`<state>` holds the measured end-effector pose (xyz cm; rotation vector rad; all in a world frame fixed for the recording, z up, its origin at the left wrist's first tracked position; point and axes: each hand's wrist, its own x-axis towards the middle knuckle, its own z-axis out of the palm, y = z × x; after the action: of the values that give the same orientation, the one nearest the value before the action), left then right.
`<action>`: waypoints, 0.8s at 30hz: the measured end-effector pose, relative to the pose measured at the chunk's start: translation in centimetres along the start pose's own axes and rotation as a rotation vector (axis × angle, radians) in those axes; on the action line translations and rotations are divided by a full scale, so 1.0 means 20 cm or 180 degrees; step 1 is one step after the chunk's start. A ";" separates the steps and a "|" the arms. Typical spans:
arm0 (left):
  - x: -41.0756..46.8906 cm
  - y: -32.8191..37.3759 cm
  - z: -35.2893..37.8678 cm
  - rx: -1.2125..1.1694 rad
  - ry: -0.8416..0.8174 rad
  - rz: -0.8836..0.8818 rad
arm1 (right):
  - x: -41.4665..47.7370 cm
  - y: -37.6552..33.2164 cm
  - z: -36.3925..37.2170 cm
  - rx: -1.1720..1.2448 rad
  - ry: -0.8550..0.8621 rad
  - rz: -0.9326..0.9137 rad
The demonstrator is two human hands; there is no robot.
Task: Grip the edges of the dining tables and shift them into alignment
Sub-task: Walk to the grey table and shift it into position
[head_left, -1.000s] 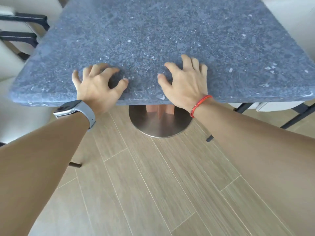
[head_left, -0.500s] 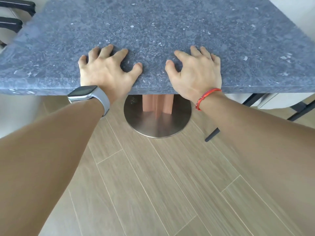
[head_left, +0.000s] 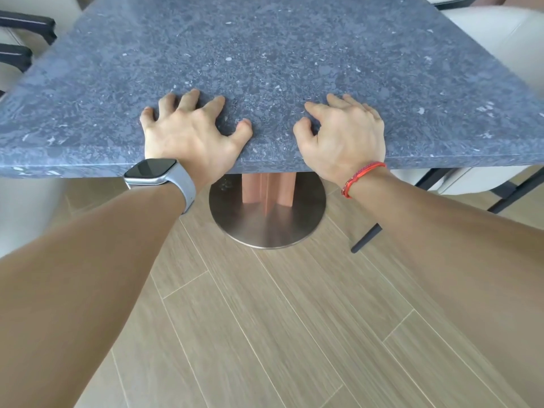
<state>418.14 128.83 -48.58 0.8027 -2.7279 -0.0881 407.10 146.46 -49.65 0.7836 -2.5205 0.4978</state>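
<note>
A dark grey speckled stone dining table (head_left: 279, 54) fills the upper half of the head view, its near edge running level across the frame. My left hand (head_left: 188, 134), with a grey watch on the wrist, lies on the top just past that edge, fingers bent and fingertips dug into the stone. My right hand (head_left: 344, 136), with a red cord bracelet, claws the top the same way about a hand's width to the right. Both thumbs rest on the top, and both palm heels hang over the edge. No second table is in view.
A copper-coloured pedestal (head_left: 266, 189) on a round steel base (head_left: 265, 228) stands under the table on wood-look floor planks. Black chair armrests (head_left: 26, 25) show at far left. A cream chair (head_left: 500, 33) stands at right, with a black leg (head_left: 368, 237) near the base.
The table's near edge, slanted a second ago, now runs level. Both hands have kept their clawed hold on the top, sitting a little farther in from the edge.
</note>
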 end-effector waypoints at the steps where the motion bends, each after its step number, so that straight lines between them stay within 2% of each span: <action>1: 0.00 0.00 0.00 0.0004 0.0004 -0.0003 | 0.00 0.00 0.00 0.0013 0.0004 0.0002; 24: 0.00 0.00 0.03 -0.0102 0.0135 -0.0038 | -0.01 0.01 0.03 0.0009 0.0244 -0.0036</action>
<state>417.98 128.87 -49.15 0.8031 -2.6753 -0.1155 406.93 146.38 -50.23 0.7648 -2.4442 0.5178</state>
